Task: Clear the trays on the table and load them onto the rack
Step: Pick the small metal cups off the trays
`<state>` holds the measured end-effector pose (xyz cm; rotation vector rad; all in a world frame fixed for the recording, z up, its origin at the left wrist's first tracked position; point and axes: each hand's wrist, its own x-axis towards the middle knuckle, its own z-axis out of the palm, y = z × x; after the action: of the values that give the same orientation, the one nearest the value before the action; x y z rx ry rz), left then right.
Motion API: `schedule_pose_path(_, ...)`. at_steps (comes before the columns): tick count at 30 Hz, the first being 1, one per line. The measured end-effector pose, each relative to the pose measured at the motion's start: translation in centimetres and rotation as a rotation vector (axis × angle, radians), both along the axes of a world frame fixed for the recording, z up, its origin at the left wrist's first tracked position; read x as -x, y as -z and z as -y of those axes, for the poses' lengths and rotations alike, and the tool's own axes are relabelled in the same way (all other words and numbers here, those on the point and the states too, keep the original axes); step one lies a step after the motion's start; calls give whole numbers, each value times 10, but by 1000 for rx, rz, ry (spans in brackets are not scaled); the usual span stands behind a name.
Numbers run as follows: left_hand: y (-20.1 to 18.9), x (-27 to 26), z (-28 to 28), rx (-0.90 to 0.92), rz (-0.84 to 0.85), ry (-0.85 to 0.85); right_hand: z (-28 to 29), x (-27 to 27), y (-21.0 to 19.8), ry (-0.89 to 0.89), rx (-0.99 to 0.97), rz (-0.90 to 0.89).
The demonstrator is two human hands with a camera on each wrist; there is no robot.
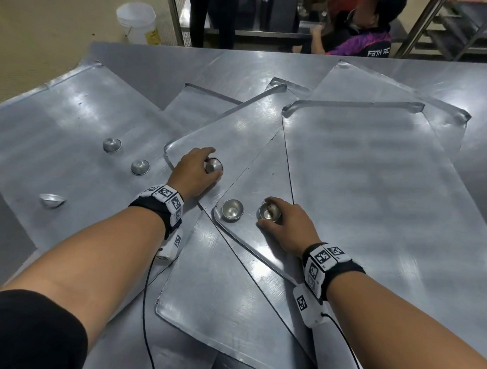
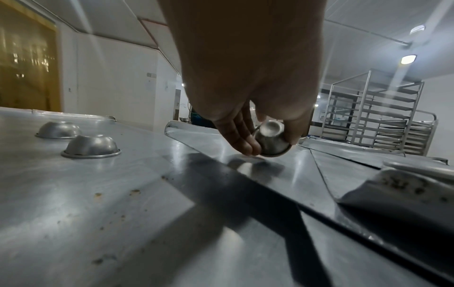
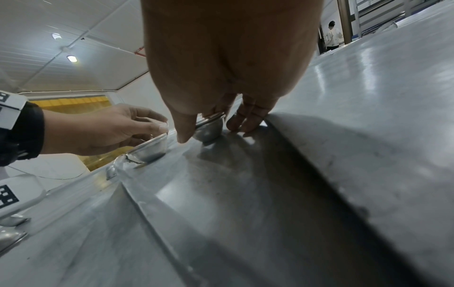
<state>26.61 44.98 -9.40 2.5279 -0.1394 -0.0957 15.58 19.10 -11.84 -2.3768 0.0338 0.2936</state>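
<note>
Both bare arms reach forward. The left hand [image 1: 193, 172] curls its fingers [image 2: 242, 136] around something small. The right hand [image 1: 284, 224] does too.

White "FATH RC" lettering on seated person's dark jersey [image 1: 365, 44]; wristband markers [image 1: 167, 196] carry no readable text.

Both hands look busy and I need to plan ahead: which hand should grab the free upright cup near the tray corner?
Probably right. The right hand grips a cup right beside the free cup, on the same tray. The left hand holds another cup farther away.
</note>
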Motion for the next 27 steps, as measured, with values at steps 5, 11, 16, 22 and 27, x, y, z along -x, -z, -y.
schedule_pose_path(5, 2, 6, -1, 9, 28, 5, 0, 0, -1, 2, -1, 8)
schedule_pose_path(11, 5, 17, -5, 48, 24, 0, 0, -1, -1, 1, 5, 3)
schedule_pose_path(16, 6, 18, -9, 44, -16, 6, -1, -1, 0, 4, -1, 5)
schedule_pose_path(22, 5, 18, -9, -40, -77, 34, 0, 0, -1, -15, 8, 14)
schedule_pose_path(27, -6, 26, -4, 56, -76, 29, -1, 0, -3, -21, 23, 21)
